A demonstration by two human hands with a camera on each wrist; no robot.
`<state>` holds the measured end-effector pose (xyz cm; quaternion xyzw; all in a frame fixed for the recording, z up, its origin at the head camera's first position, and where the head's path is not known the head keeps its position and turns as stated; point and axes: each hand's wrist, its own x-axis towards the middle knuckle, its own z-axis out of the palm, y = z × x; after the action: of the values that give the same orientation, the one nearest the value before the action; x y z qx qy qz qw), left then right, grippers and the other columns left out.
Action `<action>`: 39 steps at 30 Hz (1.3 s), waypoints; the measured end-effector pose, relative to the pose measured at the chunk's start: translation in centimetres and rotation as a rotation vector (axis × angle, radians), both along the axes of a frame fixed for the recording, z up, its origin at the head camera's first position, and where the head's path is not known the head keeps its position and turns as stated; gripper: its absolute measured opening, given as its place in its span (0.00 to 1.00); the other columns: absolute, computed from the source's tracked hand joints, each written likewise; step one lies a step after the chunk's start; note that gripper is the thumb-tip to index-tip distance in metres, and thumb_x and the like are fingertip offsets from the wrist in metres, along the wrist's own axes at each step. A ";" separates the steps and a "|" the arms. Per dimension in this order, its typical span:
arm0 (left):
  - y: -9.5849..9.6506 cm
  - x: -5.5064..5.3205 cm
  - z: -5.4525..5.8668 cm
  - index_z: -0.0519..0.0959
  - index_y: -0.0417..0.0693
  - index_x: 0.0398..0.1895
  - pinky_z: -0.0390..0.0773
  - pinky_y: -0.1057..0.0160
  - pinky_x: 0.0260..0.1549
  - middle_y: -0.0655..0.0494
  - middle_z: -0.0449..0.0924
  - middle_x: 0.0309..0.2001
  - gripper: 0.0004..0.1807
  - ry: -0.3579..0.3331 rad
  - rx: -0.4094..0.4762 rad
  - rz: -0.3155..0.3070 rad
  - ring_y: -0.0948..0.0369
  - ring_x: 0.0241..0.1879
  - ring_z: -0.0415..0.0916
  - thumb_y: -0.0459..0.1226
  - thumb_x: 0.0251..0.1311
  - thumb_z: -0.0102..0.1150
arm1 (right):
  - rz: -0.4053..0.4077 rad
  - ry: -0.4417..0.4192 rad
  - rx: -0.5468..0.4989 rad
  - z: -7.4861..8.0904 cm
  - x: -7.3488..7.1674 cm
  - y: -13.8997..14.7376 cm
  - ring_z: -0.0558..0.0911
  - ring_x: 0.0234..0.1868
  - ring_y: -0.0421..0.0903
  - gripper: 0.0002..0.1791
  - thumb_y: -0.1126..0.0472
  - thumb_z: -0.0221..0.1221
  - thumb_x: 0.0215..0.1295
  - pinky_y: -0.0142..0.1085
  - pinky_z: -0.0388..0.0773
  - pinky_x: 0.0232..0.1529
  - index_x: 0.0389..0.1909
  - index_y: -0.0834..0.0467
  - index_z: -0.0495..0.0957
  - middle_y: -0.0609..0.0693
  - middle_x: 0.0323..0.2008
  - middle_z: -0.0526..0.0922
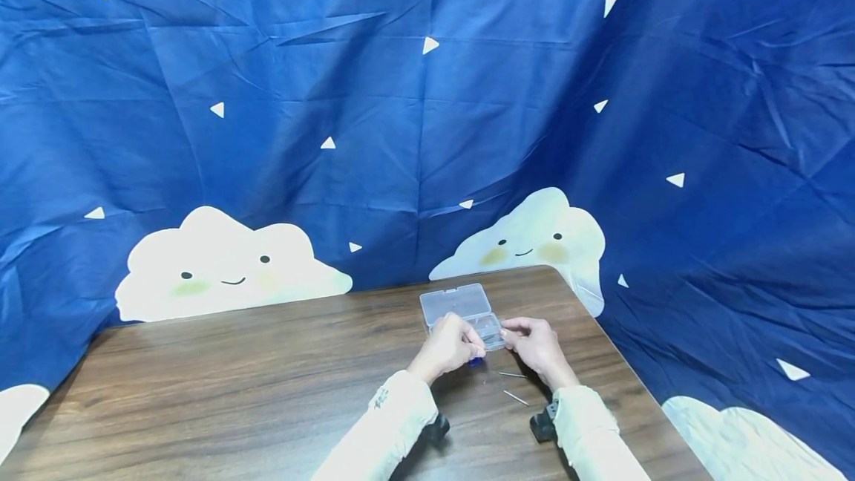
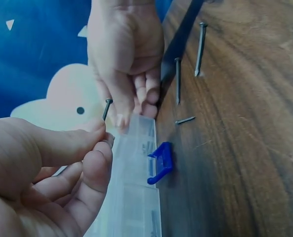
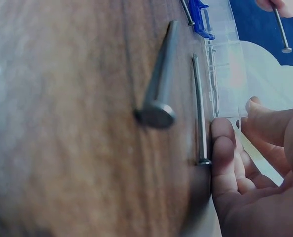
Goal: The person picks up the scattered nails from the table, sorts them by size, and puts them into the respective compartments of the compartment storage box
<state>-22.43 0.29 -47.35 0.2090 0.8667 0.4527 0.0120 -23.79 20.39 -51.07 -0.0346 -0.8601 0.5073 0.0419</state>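
Observation:
A clear plastic compartment box (image 1: 490, 332) stands on the table with its lid (image 1: 456, 303) tilted back. Over its near side, my left hand (image 1: 449, 347) pinches a nail (image 2: 107, 108) between thumb and fingertips, head end sticking up past them. At the box's right end, my right hand (image 3: 265, 163) holds the corner with thumb and fingers. Some nails show through the clear wall. A blue plastic clip (image 2: 162, 163) is at the front of the box. In front of it lie two long nails (image 2: 178, 81) and a shorter nail (image 2: 186, 120).
The wooden table (image 1: 234, 392) stretches far to the left, and its right edge runs close by my right arm. Behind it hangs a blue cloth (image 1: 300, 95) with white clouds and triangles. Dark devices (image 1: 544, 425) sit at both wrists.

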 end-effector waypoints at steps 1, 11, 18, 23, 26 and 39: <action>0.0 -0.2 0.0 0.88 0.47 0.20 0.73 0.69 0.23 0.66 0.82 0.18 0.07 -0.009 0.014 0.005 0.69 0.20 0.72 0.27 0.49 0.73 | 0.001 0.002 0.000 0.0 0.0 0.0 0.84 0.30 0.45 0.13 0.65 0.67 0.63 0.32 0.76 0.33 0.47 0.65 0.85 0.52 0.28 0.86; 0.0 -1.6 0.2 0.88 0.44 0.19 0.75 0.69 0.24 0.57 0.83 0.18 0.09 -0.063 0.077 0.065 0.67 0.19 0.75 0.23 0.45 0.66 | -0.001 -0.008 0.013 0.2 0.1 -0.1 0.84 0.30 0.44 0.13 0.65 0.67 0.64 0.32 0.77 0.33 0.48 0.64 0.85 0.52 0.29 0.87; 0.3 -2.7 0.1 0.88 0.45 0.20 0.76 0.69 0.22 0.60 0.83 0.18 0.07 -0.144 0.042 0.159 0.65 0.17 0.78 0.25 0.48 0.73 | 0.000 -0.007 0.022 0.0 0.1 0.1 0.84 0.30 0.44 0.13 0.63 0.68 0.63 0.32 0.76 0.36 0.48 0.63 0.85 0.51 0.28 0.87; 0.5 -3.2 0.0 0.87 0.48 0.17 0.77 0.68 0.26 0.62 0.81 0.15 0.09 -0.120 -0.034 0.180 0.66 0.18 0.76 0.29 0.45 0.78 | -0.005 -0.016 0.028 0.0 0.1 0.1 0.84 0.30 0.43 0.13 0.62 0.68 0.63 0.34 0.75 0.38 0.48 0.62 0.86 0.50 0.28 0.87; 0.7 -3.3 -0.1 0.87 0.51 0.14 0.78 0.66 0.34 0.65 0.81 0.16 0.10 -0.071 -0.091 0.183 0.65 0.25 0.78 0.31 0.43 0.79 | -0.007 -0.011 0.029 0.0 0.1 0.1 0.84 0.30 0.43 0.13 0.62 0.68 0.63 0.35 0.76 0.38 0.48 0.61 0.86 0.50 0.29 0.87; 2.0 -3.5 0.1 0.87 0.53 0.14 0.80 0.62 0.38 0.67 0.82 0.17 0.10 0.002 -0.224 0.181 0.62 0.32 0.82 0.34 0.46 0.78 | -0.007 -0.018 0.023 -0.1 0.1 0.1 0.84 0.29 0.43 0.12 0.63 0.68 0.64 0.35 0.77 0.36 0.47 0.62 0.86 0.50 0.29 0.87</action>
<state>-25.96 2.33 -47.22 0.1279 0.9272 0.3520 -0.0067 -23.72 20.45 -51.21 -0.0414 -0.8662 0.4967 0.0364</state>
